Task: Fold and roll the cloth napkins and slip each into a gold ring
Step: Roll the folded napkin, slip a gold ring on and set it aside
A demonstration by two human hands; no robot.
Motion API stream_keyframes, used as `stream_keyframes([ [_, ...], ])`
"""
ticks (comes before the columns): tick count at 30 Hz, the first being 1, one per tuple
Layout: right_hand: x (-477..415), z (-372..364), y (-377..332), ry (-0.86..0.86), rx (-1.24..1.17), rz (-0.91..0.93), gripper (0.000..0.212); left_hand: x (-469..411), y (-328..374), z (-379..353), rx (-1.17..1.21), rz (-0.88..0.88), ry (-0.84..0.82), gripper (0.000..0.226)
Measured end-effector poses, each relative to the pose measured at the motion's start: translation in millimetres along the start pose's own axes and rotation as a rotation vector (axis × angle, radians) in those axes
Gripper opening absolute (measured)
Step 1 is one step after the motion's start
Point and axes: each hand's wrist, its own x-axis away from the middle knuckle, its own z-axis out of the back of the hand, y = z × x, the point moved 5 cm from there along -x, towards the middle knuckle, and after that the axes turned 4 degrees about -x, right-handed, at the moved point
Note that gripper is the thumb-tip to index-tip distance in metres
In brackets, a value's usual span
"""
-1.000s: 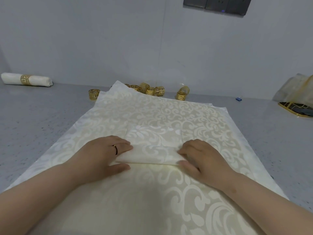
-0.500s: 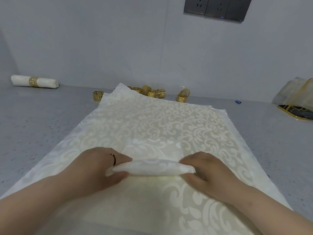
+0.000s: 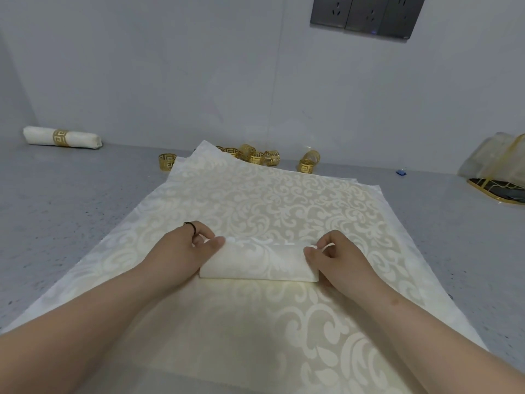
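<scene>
A cream damask napkin point(image 3: 257, 261) lies folded into a short flat roll on top of a stack of spread napkins point(image 3: 272, 203). My left hand point(image 3: 189, 248) grips its left end, thumb on top and fingers curled behind. At the right end my right hand point(image 3: 338, 258) pinches the roll with thumb and fingers. Several gold rings point(image 3: 261, 156) lie loose beyond the stack near the wall, one more gold ring point(image 3: 166, 162) to their left. A finished rolled napkin point(image 3: 61, 137) in a gold ring rests at the far left by the wall.
The grey speckled counter point(image 3: 71, 211) runs to a white wall with a dark socket panel point(image 3: 366, 15). A gold-rimmed tray point(image 3: 494, 187) with clear wrapping stands at the far right. A small blue object point(image 3: 400, 172) lies near it.
The flat folded napkin has been turned over toward the wall into a thicker roll. Both hands moved from pressing its sides to gripping its ends.
</scene>
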Motion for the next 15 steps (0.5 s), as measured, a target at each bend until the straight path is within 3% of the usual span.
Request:
stream_keyframes([
  [3, -1.2, 0.2, -3.2, 0.073, 0.239, 0.135, 0.019, 1.4, 5.1, 4.3, -0.194, -0.045, 0.152, 0.014],
  [5, 5.0, 0.8, -17.1, 0.186, 0.426, 0.454, 0.012, 10.1, 21.4, 10.6, -0.338, -0.324, 0.298, 0.006],
  [7, 15.7, -4.1, -25.4, 0.215, 0.582, 0.806, 0.013, 16.9, 30.1, 6.1, -0.450, -0.634, 0.252, 0.029],
  [9, 23.6, -10.9, -20.1, 0.099, 0.679, 0.999, 0.019, 20.7, 21.2, 1.3, -0.517, -0.755, 0.135, 0.053],
  [12, 24.1, -15.6, -7.3, -0.054, 0.755, 0.965, 0.037, 19.2, 8.3, -0.4, -0.628, -0.734, 0.046, 0.051],
  [15, 18.6, -17.1, -10.2, -0.093, 0.767, 0.834, 0.038, 13.4, 7.8, -2.1, -0.611, -0.633, 0.009, 0.049],
])
